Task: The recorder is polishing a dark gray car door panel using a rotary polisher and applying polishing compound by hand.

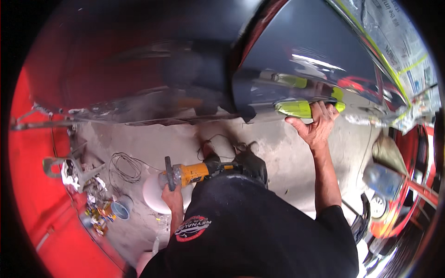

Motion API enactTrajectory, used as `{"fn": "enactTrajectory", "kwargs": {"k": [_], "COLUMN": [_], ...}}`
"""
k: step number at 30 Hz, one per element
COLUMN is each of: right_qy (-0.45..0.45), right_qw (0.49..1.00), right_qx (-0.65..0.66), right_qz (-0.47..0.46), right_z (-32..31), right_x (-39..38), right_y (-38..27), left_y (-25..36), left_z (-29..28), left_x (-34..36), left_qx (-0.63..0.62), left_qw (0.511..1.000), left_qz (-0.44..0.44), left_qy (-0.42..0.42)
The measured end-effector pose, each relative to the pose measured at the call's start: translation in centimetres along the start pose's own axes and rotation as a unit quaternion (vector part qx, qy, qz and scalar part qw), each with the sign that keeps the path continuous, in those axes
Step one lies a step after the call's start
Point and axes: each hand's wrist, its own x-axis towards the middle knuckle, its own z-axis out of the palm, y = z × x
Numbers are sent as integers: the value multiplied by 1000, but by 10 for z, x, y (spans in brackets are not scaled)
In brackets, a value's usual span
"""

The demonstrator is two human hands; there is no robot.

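Fingers [318, 110] of the right hand [315, 129] are curled over a lime pad [296, 109] at the dark panel [306, 51], thumb splayed leftward; whether it's pinched can't be told. Down low, the polisher [192, 174] is clasped by the left hand [173, 199]. Paint could be scratched if grit were trapped under that pad, or if the polisher were knocked against the panel! Right forearm's stretched well forward; left is tucked beside the torso.
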Motion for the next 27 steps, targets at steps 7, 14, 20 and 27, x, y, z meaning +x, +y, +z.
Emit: {"fn": "enactTrajectory", "kwargs": {"k": [7, 14, 20, 27], "right_qy": [-65, 56, -210, -450], "right_qw": [996, 997, 922, 710], "right_qx": [-53, 23, 281, 505], "right_qz": [13, 39, 166, 196], "right_z": [31, 7, 45, 13], "right_x": [45, -1, -179, -278], "right_y": [-26, -36, -90, -83], "left_y": [-22, -19, 13, 127], "left_z": [-18, -17, -32, -32], "left_x": [-6, -33, -85, -171], "left_qx": [25, 76, 59, 57], "left_qw": [999, 986, 971, 939], "left_qz": [9, 143, 231, 322], "left_qy": [-33, -33, -18, -110]}}
